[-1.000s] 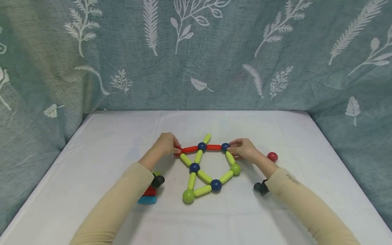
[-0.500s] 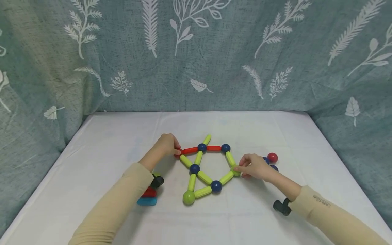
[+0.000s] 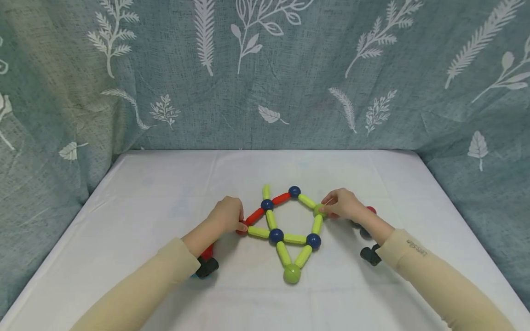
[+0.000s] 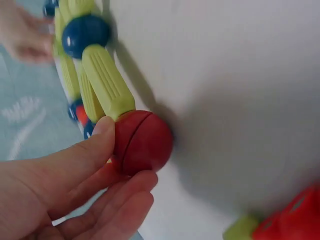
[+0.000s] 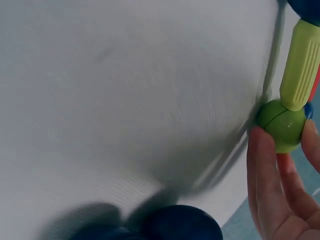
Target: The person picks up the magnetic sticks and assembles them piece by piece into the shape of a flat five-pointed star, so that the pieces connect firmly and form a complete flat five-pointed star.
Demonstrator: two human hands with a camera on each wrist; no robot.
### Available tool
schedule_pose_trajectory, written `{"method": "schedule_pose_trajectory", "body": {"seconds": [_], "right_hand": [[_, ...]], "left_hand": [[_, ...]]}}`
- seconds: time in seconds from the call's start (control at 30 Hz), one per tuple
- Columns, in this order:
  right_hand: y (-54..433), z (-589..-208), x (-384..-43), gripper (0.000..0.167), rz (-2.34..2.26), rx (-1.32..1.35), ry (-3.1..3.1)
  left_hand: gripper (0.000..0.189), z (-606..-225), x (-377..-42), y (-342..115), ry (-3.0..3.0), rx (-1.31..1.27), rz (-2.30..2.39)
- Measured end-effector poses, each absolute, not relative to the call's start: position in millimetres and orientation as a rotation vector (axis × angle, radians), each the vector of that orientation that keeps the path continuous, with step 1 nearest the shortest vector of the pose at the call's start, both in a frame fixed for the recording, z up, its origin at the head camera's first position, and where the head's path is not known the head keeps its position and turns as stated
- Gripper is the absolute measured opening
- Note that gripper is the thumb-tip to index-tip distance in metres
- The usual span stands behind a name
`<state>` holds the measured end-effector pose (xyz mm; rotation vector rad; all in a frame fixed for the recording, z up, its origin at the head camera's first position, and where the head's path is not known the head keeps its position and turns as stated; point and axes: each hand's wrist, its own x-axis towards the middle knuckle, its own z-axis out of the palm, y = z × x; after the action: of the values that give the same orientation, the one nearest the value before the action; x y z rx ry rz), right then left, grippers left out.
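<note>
A flat structure of ridged yellow-green sticks (image 3: 295,239), red sticks (image 3: 255,216) and balls lies on the white table. My left hand (image 3: 227,215) pinches the red ball (image 4: 145,142) at its left corner between thumb and fingers. On the far right side, my right hand (image 3: 342,204) pinches a green ball (image 5: 283,125). Dark blue balls (image 3: 276,236) join the other sticks, and a second green ball (image 3: 292,273) forms the nearest corner. One yellow-green stick (image 3: 266,191) points away from the structure at the back with a free end.
Beside my right forearm are loose dark blue balls (image 5: 182,224) and a red ball (image 3: 371,209), partly hidden. Red pieces (image 3: 208,252) lie by my left wrist, mostly covered by the arm. A patterned curtain (image 3: 265,92) hangs behind the table.
My right hand went from the back blue ball to the green ball, then pushed away from me. My left hand came nearer with the red ball. The whole structure turned counter-clockwise.
</note>
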<state>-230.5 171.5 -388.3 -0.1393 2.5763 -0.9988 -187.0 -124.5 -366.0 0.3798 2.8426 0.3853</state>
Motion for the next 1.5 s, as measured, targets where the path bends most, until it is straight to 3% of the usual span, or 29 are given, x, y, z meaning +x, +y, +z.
{"method": "schedule_pose_trajectory", "body": {"seconds": [0.4, 0.93, 1.27, 1.5], "right_hand": [[149.3, -386.8, -259.1, 0.029, -1.13, 0.056, 2.512], [141.6, -389.0, -263.3, 0.029, -1.125, 0.087, 2.515], [140.0, -388.6, -260.6, 0.029, -1.146, 0.051, 2.51], [138.8, -388.8, -260.7, 0.029, -1.152, 0.052, 2.507]], "left_hand": [[0.036, -365.5, -134.2, -83.9, 2.753, 0.437, 0.458], [0.034, -364.4, -122.7, -76.5, 2.741, 0.422, 0.397], [0.032, -337.3, -130.5, -140.4, 2.756, 0.462, 0.352], [0.025, -359.7, -140.2, -198.0, 2.803, 0.445, 0.51]]}}
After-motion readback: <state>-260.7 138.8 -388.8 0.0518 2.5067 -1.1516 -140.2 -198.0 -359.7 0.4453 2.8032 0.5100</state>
